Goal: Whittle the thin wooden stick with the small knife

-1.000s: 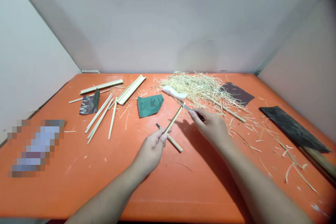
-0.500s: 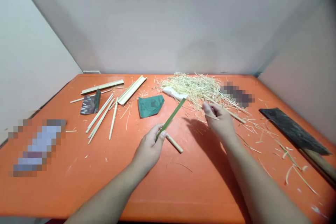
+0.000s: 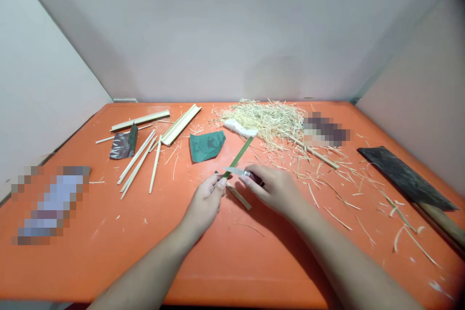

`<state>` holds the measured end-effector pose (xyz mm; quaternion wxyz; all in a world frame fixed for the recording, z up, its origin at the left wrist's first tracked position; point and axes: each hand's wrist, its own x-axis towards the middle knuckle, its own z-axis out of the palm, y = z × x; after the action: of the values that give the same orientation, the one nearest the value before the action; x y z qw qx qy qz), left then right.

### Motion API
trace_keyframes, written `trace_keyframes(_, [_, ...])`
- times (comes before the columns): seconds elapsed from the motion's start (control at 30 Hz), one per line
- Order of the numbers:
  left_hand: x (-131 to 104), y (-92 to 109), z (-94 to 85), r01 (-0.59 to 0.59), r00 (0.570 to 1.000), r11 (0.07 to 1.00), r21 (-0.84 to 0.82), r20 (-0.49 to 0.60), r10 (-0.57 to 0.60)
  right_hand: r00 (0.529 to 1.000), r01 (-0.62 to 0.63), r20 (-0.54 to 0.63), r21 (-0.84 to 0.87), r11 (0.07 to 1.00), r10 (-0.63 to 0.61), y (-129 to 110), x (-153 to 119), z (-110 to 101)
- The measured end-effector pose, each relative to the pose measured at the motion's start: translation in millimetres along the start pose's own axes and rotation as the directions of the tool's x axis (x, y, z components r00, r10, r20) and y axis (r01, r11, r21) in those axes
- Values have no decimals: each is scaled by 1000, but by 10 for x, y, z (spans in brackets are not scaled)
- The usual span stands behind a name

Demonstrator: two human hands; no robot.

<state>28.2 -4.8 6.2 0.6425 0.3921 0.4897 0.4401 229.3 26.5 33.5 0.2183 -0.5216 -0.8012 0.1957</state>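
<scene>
My left hand (image 3: 205, 200) pinches the near end of a thin bamboo strip (image 3: 240, 155), green side up, which slants away toward the shavings pile. My right hand (image 3: 275, 189) grips a small knife (image 3: 235, 171), whose blade points left and lies across the strip just beyond my left fingertips. A short pale bamboo stick (image 3: 240, 197) lies on the orange table (image 3: 225, 256) between the two hands, partly under them.
Several split bamboo sticks (image 3: 140, 161) and wider bamboo pieces (image 3: 180, 124) lie at the back left, with dark sandpaper (image 3: 123, 144) and green sandpaper (image 3: 207, 145). A shavings pile (image 3: 272, 120) sits at the back centre. A large cleaver (image 3: 407, 180) rests at the right edge.
My right hand came back from the shavings pile toward my left hand and laid the knife blade on the strip near my left fingertips. The strip was turned green side up.
</scene>
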Motion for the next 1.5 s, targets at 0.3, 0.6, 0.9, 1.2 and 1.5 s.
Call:
trace_keyframes(0.3, [-2, 75, 20, 55, 998, 998, 3, 40, -55, 999, -26, 23, 52, 998, 25, -26, -4, 71])
trace_keyframes(0.6, [1, 48, 15, 71, 996, 995, 67, 58, -75, 994, -83, -63, 104, 991, 90, 45, 10, 19])
trace_keyframes(0.9, [-8, 64, 2, 60, 996, 997, 58, 59, -63, 998, -46, 38, 126, 991, 42, -20, 14, 41])
trace_keyframes(1.2, [-11, 108, 20, 127, 989, 992, -6, 82, -126, 998, 25, 51, 148, 989, -33, -40, -3, 53])
trace_keyframes(1.5, [-16, 111, 15, 101, 988, 995, 10, 118, -101, 998, 56, 0, 106, 993, -56, -10, 0, 59])
